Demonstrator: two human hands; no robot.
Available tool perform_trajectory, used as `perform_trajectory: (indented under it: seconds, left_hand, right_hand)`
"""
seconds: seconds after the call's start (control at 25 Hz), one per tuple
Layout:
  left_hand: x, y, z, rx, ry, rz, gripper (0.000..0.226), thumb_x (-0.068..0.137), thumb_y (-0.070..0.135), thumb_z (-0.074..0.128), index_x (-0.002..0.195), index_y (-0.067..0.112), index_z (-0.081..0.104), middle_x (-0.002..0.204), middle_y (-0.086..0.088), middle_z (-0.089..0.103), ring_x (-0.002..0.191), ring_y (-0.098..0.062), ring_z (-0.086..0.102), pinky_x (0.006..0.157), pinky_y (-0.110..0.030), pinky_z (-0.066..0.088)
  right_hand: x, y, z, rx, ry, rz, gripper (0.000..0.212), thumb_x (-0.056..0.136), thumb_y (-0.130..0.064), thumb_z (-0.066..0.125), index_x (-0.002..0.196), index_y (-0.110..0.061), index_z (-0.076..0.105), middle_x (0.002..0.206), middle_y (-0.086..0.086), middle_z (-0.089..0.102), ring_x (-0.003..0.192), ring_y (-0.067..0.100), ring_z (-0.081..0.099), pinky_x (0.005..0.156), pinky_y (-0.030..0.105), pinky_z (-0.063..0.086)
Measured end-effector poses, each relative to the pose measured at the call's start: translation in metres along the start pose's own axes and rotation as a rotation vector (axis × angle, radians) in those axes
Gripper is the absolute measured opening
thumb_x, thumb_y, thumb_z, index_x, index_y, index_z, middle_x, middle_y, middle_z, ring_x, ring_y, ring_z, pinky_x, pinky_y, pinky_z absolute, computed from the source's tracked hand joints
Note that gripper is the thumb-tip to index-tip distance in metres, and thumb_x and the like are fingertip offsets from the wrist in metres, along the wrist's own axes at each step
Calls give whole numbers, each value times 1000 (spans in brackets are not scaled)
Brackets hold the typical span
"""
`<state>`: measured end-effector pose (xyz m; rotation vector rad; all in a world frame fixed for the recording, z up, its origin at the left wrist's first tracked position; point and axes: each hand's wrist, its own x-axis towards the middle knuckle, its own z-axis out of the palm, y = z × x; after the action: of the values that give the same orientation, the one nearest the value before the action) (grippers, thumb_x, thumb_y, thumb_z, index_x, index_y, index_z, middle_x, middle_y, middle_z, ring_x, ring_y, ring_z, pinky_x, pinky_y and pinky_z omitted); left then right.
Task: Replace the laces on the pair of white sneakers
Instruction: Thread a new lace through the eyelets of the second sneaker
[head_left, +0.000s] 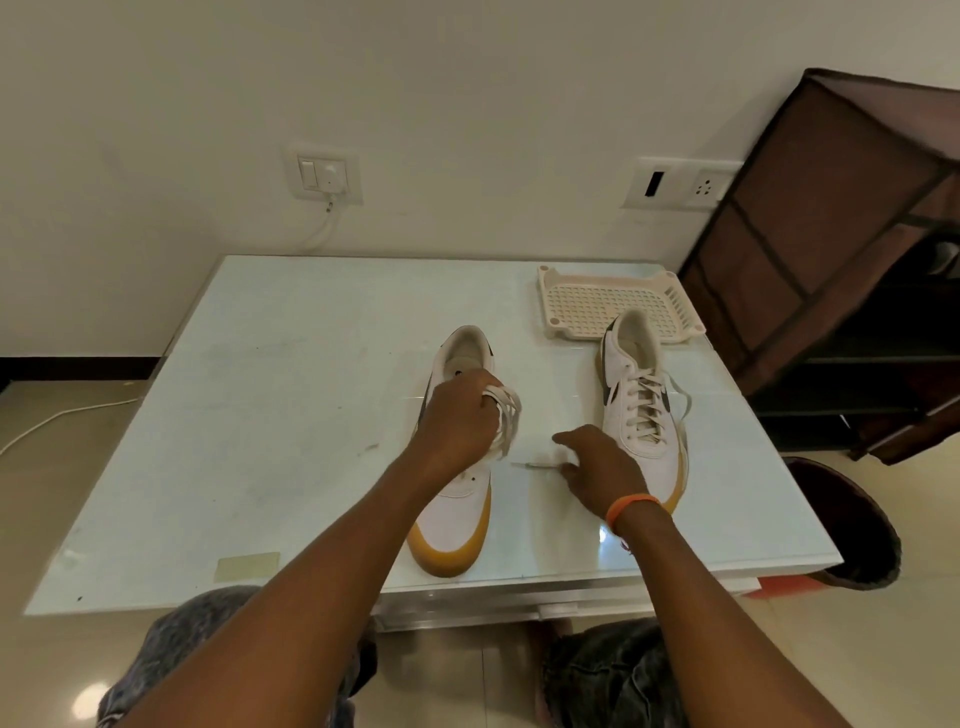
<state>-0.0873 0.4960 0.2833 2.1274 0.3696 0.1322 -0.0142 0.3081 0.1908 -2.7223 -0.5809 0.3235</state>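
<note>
Two white sneakers with tan soles stand on the white table. Over the left sneaker, my left hand grips a bunch of white lace pulled out of the shoe. The right sneaker is still laced, its lace ends trailing to the right. Between the shoes, my right hand hovers low over the table with loosely spread fingers, next to a loose lace tip lying flat. It holds nothing that I can see. An orange band sits on that wrist.
A cream perforated plastic tray lies at the table's back right, just behind the right sneaker. A brown fabric shelf unit stands to the right. A dark bin is on the floor by the table's right corner.
</note>
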Motion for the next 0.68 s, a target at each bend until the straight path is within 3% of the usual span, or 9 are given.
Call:
perform_trajectory:
  seconds: [0.08, 0.2, 0.32, 0.4, 0.48, 0.56, 0.68]
  left_hand:
    - [-3, 0, -6, 3, 12, -7, 23, 96, 5, 40, 93, 15, 61, 79, 13, 59, 78, -7, 59, 67, -10, 43]
    - [-13, -3, -5, 11, 21, -26, 25, 97, 7, 40, 104, 9, 64, 93, 1, 65, 87, -20, 64, 80, -30, 52]
    - [-19, -7, 3, -69, 33, -74, 25, 95, 8, 42, 102, 12, 65, 89, 4, 65, 85, -19, 64, 79, -29, 51]
    - [-21, -8, 5, -121, 26, -122, 23, 95, 9, 43, 100, 14, 65, 87, 4, 66, 79, -16, 63, 72, -24, 52]
    - [-19, -10, 4, -166, 18, -180, 21, 95, 10, 44, 101, 14, 64, 89, -1, 67, 72, -14, 64, 60, -17, 51]
    - [-17, -11, 4, -209, 26, -231, 18, 94, 12, 47, 99, 12, 65, 91, -6, 68, 67, -15, 65, 62, -23, 53]
    - [-20, -4, 5, -276, 2, -291, 15, 93, 14, 52, 98, 9, 66, 92, -9, 69, 66, -16, 66, 69, -34, 57]
  right_hand:
    - [-2, 0, 13, -191, -90, -48, 39, 95, -16, 53, 134, -19, 50, 127, 4, 46, 97, 28, 61, 79, 36, 52]
    - [-6, -8, 22, -293, -63, -70, 23, 95, -5, 46, 117, -9, 49, 117, 10, 48, 76, 28, 56, 63, 33, 43]
    - [-9, -6, 21, -282, -64, -90, 19, 91, 1, 46, 108, -7, 52, 109, 12, 52, 86, 29, 57, 71, 32, 43]
    - [-12, -4, 15, -143, -38, -109, 20, 86, 7, 48, 98, -8, 53, 100, 10, 50, 88, 30, 55, 76, 33, 43]
    - [-18, -2, -1, 17, 219, -72, 19, 81, 10, 50, 88, -7, 55, 92, 10, 52, 86, 31, 56, 76, 35, 43]
    - [-24, 6, -23, 8, 529, 95, 16, 81, 5, 55, 91, -5, 62, 100, 15, 61, 97, 38, 57, 83, 43, 46]
    - [-34, 3, -37, 28, 577, 377, 23, 82, 3, 59, 97, -13, 67, 110, 12, 62, 106, 38, 52, 87, 46, 42]
